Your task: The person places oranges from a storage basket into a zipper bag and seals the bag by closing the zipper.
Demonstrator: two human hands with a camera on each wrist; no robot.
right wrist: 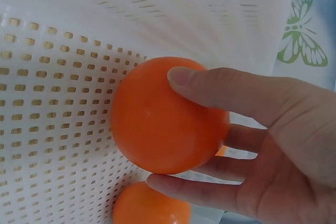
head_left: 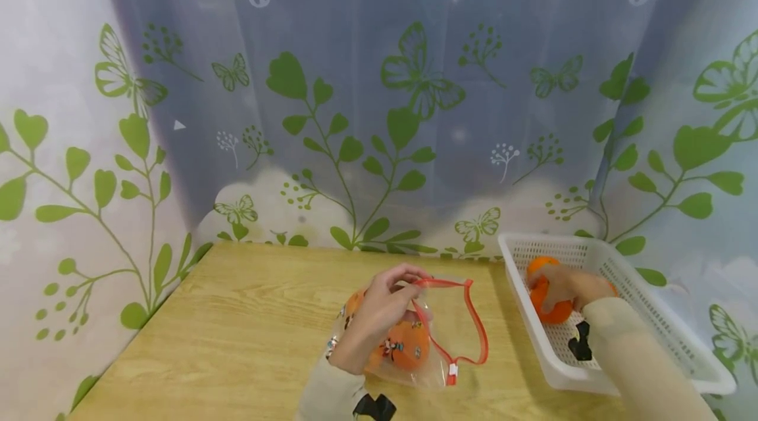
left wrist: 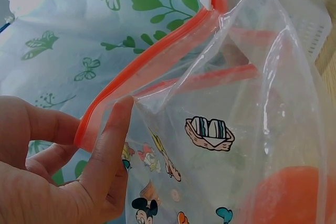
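Note:
My left hand (head_left: pixel 381 306) pinches the red-edged mouth of a clear zip bag (left wrist: pixel 205 171) with cartoon prints, thumb and fingers at its rim. The mouth gapes to the right, its white slider (head_left: pixel 453 369) at the near corner. Orange round shapes (head_left: pixel 408 345) show through the bag's wall. Over in the white basket (head_left: pixel 571 378), my right hand (right wrist: pixel 268 124) grips a smooth orange (right wrist: pixel 157 121), thumb on top and fingers round its side. Another orange (right wrist: pixel 149 205) lies close by, under the fingertips in the right wrist view.
Both the bag and the basket stand on a wood-grain table (head_left: pixel 237 316), the basket at the right. Behind and at the sides hangs a curtain (head_left: pixel 355 112) with green leaves and butterflies. Black bands (head_left: pixel 375 406) sit at both wrists.

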